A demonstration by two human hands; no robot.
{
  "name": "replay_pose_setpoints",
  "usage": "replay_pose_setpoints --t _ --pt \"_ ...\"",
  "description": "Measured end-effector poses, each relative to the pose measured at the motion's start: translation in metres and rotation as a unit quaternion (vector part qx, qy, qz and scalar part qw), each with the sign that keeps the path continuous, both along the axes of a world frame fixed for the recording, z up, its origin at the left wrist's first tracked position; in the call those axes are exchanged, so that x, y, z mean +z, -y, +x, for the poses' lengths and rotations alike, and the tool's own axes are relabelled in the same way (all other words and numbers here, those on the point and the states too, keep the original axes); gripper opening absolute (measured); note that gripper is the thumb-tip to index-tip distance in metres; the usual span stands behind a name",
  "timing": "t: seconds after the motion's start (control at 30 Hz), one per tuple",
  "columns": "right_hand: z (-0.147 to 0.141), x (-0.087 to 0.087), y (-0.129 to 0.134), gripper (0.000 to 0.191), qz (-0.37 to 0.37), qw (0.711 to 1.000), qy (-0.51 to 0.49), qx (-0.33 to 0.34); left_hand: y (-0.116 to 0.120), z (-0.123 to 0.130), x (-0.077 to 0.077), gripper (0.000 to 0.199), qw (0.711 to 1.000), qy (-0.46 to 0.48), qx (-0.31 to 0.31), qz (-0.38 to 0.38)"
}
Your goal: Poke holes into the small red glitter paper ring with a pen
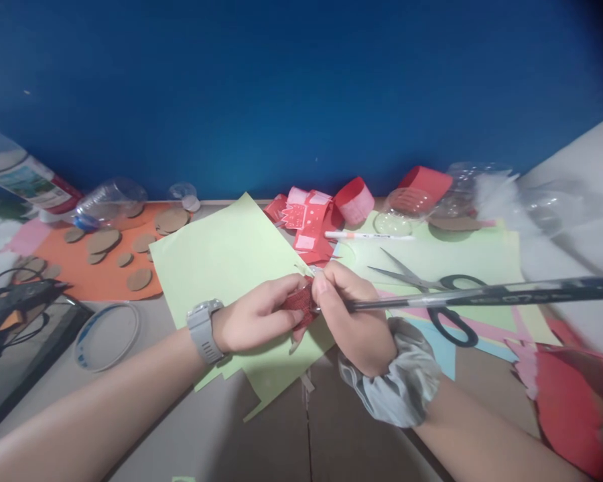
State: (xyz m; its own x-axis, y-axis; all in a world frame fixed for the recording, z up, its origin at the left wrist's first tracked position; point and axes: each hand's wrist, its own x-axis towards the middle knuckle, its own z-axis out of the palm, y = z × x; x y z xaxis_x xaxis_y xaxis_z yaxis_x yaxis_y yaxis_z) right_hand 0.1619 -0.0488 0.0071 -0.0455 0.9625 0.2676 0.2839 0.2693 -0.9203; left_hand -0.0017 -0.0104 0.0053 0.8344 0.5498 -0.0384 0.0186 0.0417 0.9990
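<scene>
Both hands meet over a pale green paper sheet (216, 254). My left hand (256, 314), with a grey watch on its wrist, is closed around a small dark red textured piece (300, 304). My right hand (356, 308) is closed beside it, with a long black pen (507, 292) in it. The pen's thin end points at the red piece, and its thick end sticks out far to the right. Thumb and forefinger of the right hand pinch together at the red piece's upper edge; what lies between them is too small to make out.
Black-handled scissors (432, 284) lie partly open on paper sheets. Behind my hands are red and pink paper shapes (311, 217) and a white marker (369, 235). Cardboard discs (104, 241) lie on orange paper (80, 274). A clear ring-shaped lid (108, 337) and a glue gun (23, 304) are left.
</scene>
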Motion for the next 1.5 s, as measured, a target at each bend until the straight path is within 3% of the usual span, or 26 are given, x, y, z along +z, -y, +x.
replay_pose_setpoints --t 1.5 --pt "-0.0002 -0.0009 -0.0015 0.027 0.009 1.000 0.012 0.010 -0.0003 0.0001 -0.0015 0.013 0.999 0.012 0.000 -0.032"
